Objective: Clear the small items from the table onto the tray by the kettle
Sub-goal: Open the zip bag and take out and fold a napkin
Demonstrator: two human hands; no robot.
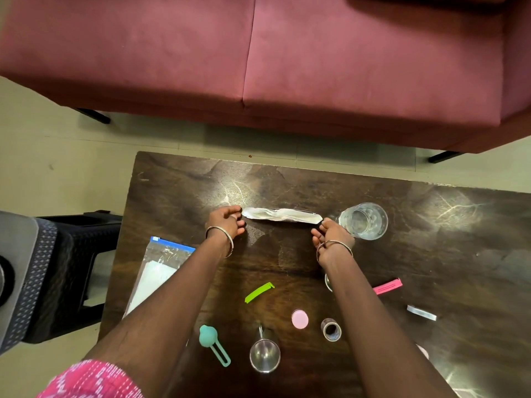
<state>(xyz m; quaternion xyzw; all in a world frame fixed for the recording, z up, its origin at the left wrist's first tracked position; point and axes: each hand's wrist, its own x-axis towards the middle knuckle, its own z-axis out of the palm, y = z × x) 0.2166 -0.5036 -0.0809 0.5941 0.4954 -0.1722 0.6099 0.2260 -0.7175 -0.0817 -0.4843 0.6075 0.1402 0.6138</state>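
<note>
A long white folded packet (282, 216) lies near the far middle of the dark wooden table (445, 254). My left hand (227, 222) pinches its left end and my right hand (330, 234) pinches its right end. Nearer to me lie a green clip (258, 292), a pink clip (387, 286), a teal clip (212, 341), a pink round cap (299, 318), a small tape roll (331, 329), a steel measuring cup (264, 354) and a small silver bar (421, 312). No tray or kettle is clearly in view.
A clear drinking glass (363, 221) stands just right of my right hand. A zip bag (156, 271) with white contents lies at the table's left edge. A black stool (66, 271) carrying a grey appliance (14, 271) stands left of the table. A maroon sofa (258, 53) runs behind.
</note>
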